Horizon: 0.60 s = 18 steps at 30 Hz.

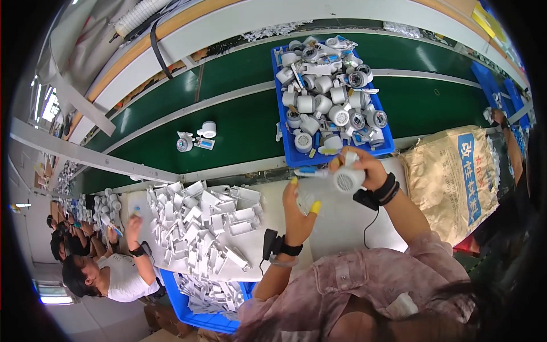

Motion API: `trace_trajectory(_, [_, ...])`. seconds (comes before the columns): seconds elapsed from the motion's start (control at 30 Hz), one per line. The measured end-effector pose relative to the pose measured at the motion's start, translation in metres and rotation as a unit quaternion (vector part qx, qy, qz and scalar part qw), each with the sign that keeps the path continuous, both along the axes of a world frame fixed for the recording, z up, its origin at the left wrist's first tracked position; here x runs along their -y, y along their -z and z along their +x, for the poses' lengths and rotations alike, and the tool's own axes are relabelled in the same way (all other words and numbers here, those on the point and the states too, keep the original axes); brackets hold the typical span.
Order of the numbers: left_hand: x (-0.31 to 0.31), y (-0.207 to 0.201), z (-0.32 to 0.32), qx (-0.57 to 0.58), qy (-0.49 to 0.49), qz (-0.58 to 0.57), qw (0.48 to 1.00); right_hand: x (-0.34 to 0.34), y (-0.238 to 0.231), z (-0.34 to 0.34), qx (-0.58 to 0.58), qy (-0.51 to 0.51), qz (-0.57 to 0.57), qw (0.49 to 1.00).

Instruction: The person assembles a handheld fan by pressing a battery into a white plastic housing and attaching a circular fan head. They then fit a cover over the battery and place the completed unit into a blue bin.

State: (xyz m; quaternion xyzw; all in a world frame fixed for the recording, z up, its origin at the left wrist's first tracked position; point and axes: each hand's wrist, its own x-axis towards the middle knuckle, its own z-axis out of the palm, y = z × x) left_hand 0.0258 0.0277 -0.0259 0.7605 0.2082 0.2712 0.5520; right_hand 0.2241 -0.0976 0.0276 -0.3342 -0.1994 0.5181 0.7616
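My right hand (369,171) is closed around a white round housing with a slotted grille (347,180). A blurred white and blue strip (310,172) sticks out to the left of this housing; whether it is joined to it I cannot tell. Facing it, my left hand (298,219) has its thumb and forefinger apart, with yellow covers on the tips. Something clear and blurred shows between those fingers, too smeared to name. Just beyond my hands, a blue crate (289,153) is heaped with similar white housings (323,84), some with blue strips.
White open-sided plastic casings (196,222) lie piled at my left, above a blue bin (183,310) of white parts. Several loose housings (206,130) sit on the green conveyor belt (239,134). A brown sack (441,182) stands at my right. Co-workers (122,273) work at far left.
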Motion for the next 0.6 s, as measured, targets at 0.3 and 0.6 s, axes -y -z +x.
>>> trace_trajectory(0.3, [0.037,-0.007,0.001,-0.095,0.225,-0.169,0.955,0.056,0.000,-0.069,-0.129,-0.089,0.066,0.985])
trace_trajectory(0.6, [0.051,-0.007,-0.015,0.062,0.182,-0.300,0.934,0.080,-0.012,-0.077,-0.068,-0.098,0.051,0.992])
